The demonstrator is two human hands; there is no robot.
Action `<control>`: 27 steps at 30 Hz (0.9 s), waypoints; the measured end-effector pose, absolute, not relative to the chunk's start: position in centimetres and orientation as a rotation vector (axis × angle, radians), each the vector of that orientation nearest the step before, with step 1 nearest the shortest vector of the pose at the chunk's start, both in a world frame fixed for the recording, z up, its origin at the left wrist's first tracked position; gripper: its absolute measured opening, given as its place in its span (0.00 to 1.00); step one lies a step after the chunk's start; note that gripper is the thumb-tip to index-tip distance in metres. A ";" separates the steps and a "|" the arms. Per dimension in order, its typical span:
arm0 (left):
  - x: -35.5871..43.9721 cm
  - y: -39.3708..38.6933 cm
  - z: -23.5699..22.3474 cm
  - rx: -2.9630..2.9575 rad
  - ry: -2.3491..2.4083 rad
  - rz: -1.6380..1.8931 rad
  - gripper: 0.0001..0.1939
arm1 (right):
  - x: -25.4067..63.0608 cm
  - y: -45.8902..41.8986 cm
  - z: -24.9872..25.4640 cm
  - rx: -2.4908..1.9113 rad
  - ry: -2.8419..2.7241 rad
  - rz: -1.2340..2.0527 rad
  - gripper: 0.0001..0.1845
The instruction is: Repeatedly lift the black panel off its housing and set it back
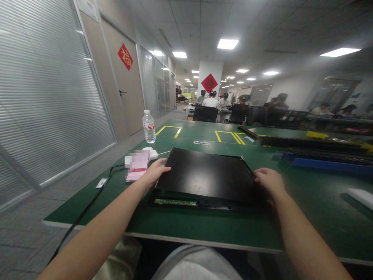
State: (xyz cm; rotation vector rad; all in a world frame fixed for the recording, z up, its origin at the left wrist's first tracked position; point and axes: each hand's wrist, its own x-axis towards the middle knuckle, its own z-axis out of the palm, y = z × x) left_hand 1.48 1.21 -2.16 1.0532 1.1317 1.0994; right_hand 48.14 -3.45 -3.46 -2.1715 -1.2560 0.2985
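Observation:
A flat black screen panel point(204, 171) lies slightly skewed over a dark frame point(215, 204) on the green table. Along the frame's near side shows a narrow green circuit board point(175, 202). My left hand point(155, 171) is closed on the panel's left edge, thumb on top and fingers beneath. At the right edge, my right hand point(269, 181) pinches the far right part, where a thin dark strip point(247, 167) runs beside the panel. Whether its fingers hold the panel, the strip or both is hard to make out.
Left of the panel are a phone point(136, 165) with a pink screen, a white mouse-like object point(150, 152), a black cable point(96, 194) and a water bottle point(149, 126). Blue and black long parts point(326, 161) lie at right. People point(211, 101) sit at tables farther back.

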 end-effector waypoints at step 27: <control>0.6 2.2 -3.4 1.839 1.489 1.010 0.11 | 48.1 -3.7 -3.2 -2.144 -1.245 0.336 0.16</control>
